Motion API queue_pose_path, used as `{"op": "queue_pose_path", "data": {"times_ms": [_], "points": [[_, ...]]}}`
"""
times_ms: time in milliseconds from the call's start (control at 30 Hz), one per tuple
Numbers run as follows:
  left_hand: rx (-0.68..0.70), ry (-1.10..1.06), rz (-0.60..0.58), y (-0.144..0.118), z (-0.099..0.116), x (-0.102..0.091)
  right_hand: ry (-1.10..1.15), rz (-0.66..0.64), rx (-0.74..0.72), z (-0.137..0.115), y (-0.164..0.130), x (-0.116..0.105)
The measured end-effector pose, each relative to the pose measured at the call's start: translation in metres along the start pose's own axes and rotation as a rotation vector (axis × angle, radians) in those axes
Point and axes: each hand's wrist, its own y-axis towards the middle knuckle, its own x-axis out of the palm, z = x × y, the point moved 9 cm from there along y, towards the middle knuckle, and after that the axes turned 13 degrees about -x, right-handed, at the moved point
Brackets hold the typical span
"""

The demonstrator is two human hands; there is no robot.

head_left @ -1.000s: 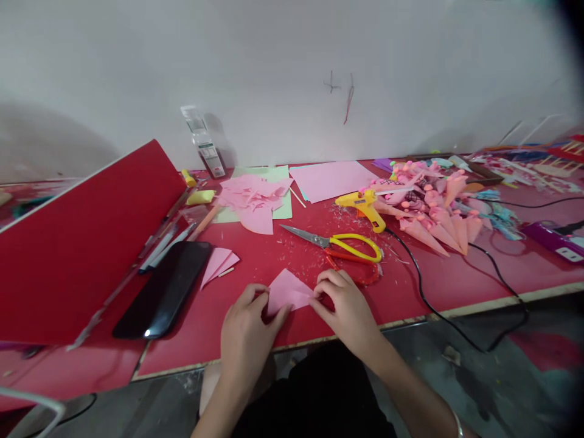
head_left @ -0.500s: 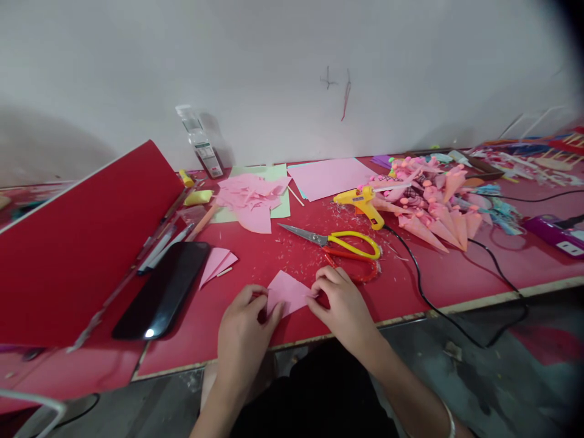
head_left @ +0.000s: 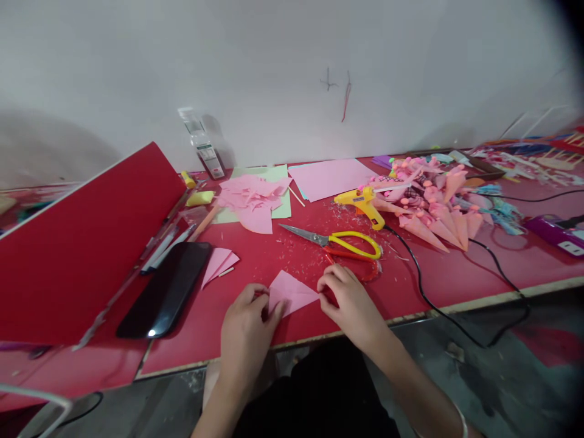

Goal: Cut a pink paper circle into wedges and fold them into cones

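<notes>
A small folded pink paper piece (head_left: 291, 291) lies on the red table (head_left: 433, 274) near its front edge. My left hand (head_left: 246, 331) pinches its left corner with thumb and fingers. My right hand (head_left: 349, 301) touches its right tip with the fingertips, fingers curled. Yellow-handled scissors (head_left: 340, 240) lie just behind my right hand, with red-handled scissors (head_left: 360, 267) partly under it. A yellow glue gun (head_left: 362, 204) rests farther back, its black cord (head_left: 424, 286) running off the table edge.
A black phone (head_left: 166, 289) and a tilted red board (head_left: 77, 249) sit at the left. Pink paper scraps (head_left: 253, 198), a pink sheet (head_left: 331, 176), a folded pink piece (head_left: 216, 263) and a pile of pink paper cones (head_left: 433, 207) lie behind. A purple power strip (head_left: 554, 234) is at right.
My right hand has slid a little to the right along the paper's tip. The left hand keeps its hold on the left corner; the paper has barely shifted.
</notes>
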Motion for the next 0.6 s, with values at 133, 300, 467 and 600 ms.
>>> {"op": "queue_pose_path", "data": {"times_ms": [133,300,467,600], "points": [[0.005,-0.013,-0.011,0.0,-0.001,0.0,-0.039,-0.09,-0.196,-0.019,-0.001,0.006],[-0.007,0.02,-0.008,0.0,-0.001,0.001,-0.026,-0.175,-0.312,-0.025,-0.007,0.014],[-0.039,0.128,0.062,-0.002,-0.006,-0.009,-0.056,-0.171,-0.345,-0.025,-0.013,0.015],[0.132,0.203,0.212,-0.016,0.005,-0.025,-0.101,-0.161,-0.369,-0.028,-0.017,0.016]]}}
